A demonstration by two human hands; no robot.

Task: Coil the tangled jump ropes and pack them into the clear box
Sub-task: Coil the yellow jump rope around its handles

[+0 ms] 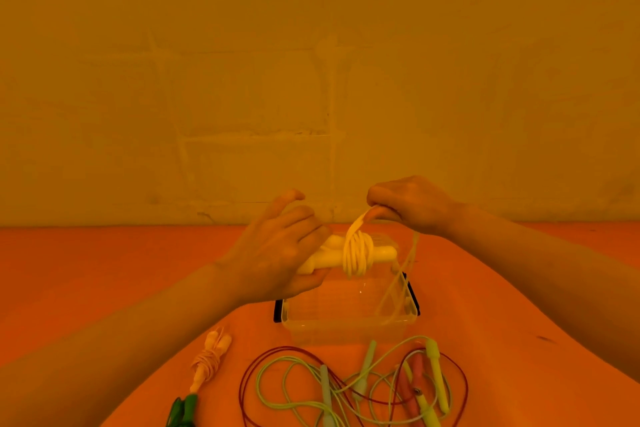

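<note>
Nearest the camera, at the near edge of the bench, a tangle of loose ropes is spread out: dark red cord, pale green cord and several handles in yellow-green, pale green and pink, all crossing one another. To the left of the tangle a coiled pale rope is laid, w/ cord wrapped round its paired handles; just nearer than that, a green rope bundle is cut off by the frame edge. Everything is tinted orange by the light, so true colours can't be told.

Farther in, at centre, the clear box is set on the bench, lid off, w/ dark clips seen at its left and right sides. Nothing solid is seen inside, apart from a thin cord hanging down into or over its right part; which can't be told.

Above the box a yellow rope is held in the air. Its two handles are gripped together by the left hand, fingers curled round the left ends, index finger raised. Several turns of cord are wound round the handles' middle. A strand of that cord is pinched by the right hand, held higher and to the right of the coil, w/ fingers closed on it; from that hand the thin cord is let down toward the box.

Beyond the bench a plain block wall is seen at the far side.
</note>
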